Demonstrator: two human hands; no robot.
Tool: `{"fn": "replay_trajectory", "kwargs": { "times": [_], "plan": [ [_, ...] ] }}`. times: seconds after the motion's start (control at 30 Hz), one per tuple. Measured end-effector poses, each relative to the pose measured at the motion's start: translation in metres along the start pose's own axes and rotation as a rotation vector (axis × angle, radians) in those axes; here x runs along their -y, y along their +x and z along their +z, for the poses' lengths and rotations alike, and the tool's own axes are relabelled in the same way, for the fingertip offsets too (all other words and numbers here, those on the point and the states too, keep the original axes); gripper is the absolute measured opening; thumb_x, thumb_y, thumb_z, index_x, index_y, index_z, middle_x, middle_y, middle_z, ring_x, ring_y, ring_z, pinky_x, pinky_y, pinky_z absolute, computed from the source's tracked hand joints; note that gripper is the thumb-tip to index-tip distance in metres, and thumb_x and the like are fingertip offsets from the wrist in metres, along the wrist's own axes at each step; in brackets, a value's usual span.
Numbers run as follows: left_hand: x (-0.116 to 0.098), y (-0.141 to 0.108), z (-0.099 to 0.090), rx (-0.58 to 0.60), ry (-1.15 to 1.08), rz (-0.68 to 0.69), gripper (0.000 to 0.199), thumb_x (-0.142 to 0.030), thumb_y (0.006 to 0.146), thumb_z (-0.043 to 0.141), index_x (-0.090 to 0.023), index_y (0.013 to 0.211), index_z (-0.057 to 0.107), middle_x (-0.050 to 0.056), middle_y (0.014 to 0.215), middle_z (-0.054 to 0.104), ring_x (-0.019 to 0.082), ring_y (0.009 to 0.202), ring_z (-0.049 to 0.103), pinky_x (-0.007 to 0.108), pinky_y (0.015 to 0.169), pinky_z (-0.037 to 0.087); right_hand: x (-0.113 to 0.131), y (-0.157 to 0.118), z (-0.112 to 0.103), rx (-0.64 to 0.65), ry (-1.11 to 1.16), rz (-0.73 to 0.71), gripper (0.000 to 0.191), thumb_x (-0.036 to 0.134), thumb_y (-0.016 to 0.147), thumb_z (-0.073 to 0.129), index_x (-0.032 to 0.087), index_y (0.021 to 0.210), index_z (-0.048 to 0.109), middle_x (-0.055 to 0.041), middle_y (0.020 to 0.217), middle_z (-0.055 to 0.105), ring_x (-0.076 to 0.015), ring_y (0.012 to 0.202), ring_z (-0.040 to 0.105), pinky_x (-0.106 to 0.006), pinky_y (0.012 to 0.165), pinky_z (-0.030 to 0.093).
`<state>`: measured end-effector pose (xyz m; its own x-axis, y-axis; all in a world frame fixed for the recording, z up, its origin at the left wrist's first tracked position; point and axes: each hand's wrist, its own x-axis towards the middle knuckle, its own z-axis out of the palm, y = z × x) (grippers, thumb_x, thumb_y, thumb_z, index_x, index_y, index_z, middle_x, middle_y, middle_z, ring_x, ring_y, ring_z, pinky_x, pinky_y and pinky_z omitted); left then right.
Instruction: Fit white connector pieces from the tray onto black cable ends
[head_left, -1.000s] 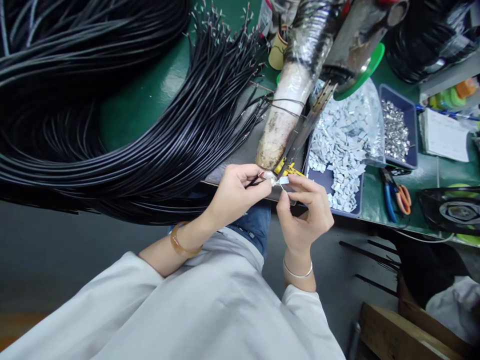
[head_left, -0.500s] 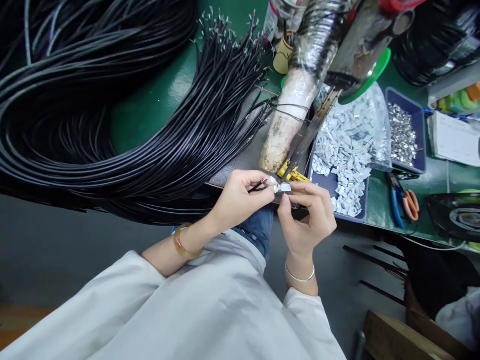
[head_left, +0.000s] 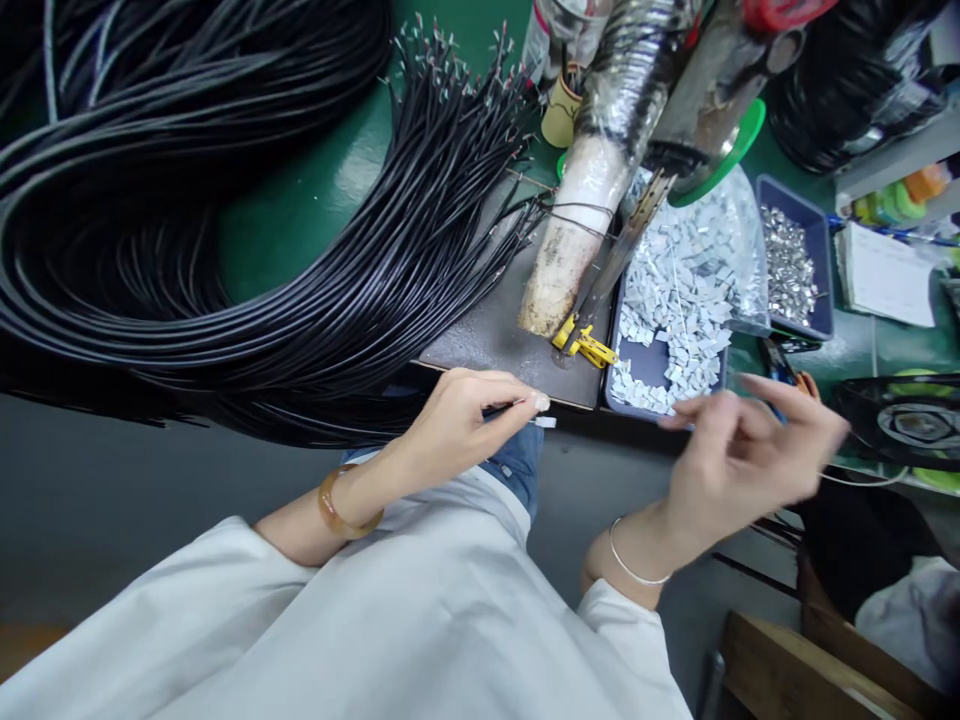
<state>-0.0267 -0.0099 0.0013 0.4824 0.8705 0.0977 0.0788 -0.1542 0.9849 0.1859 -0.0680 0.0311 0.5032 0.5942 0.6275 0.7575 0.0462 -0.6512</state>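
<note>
My left hand [head_left: 480, 415] is closed in a pinch on the end of a black cable [head_left: 495, 409] at the table's front edge. A small white piece [head_left: 545, 422] sticks out just past its fingertips. My right hand [head_left: 757, 450] is off to the right, smeared by motion. Its index finger reaches out apart from the others, and nothing shows in it. It is nearest to the pliers with orange and blue handles [head_left: 807, 384], which it partly covers, and the blue tray [head_left: 628, 405] of small white pieces [head_left: 675, 345].
A thick bundle of black cables [head_left: 300, 330] covers the left of the green table [head_left: 292, 220]. A white tube [head_left: 577, 210] and a yellow clip [head_left: 589, 343] stand mid-table. At right are a bin [head_left: 825, 310] of metal parts, a notepad [head_left: 889, 275] and a tape roll [head_left: 915, 430].
My right hand has left the cable end and swung right, its fingers spreading. My left hand has dropped slightly, still pinching the cable. The view has shifted a little.
</note>
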Motion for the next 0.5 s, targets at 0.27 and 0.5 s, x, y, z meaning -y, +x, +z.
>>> {"fn": "replay_trajectory", "kwargs": {
  "times": [0.27, 0.5],
  "plan": [
    [-0.009, 0.017, -0.015, -0.183, -0.777, -0.280, 0.015, -0.027, 0.073, 0.071, -0.019, 0.075, 0.058, -0.008, 0.052, 0.044, 0.005, 0.040, 0.032, 0.019, 0.039, 0.021, -0.087, 0.043, 0.007, 0.378, -0.561, -0.101, 0.016, 0.022, 0.081, 0.062, 0.023, 0.068, 0.054, -0.0012, 0.075, 0.062, -0.0179, 0.072, 0.055, -0.032, 0.070, 0.042],
    [-0.013, 0.012, 0.001, 0.055, -0.551, -0.249, 0.014, -0.022, 0.075, 0.077, -0.011, 0.082, 0.071, 0.004, 0.069, 0.074, 0.005, 0.045, 0.049, 0.019, 0.043, 0.038, -0.074, 0.044, 0.019, 0.280, -0.476, -0.132, 0.019, 0.017, 0.080, 0.063, 0.023, 0.068, 0.050, 0.0024, 0.068, 0.054, -0.0158, 0.065, 0.051, -0.032, 0.066, 0.041]
  ]
}}
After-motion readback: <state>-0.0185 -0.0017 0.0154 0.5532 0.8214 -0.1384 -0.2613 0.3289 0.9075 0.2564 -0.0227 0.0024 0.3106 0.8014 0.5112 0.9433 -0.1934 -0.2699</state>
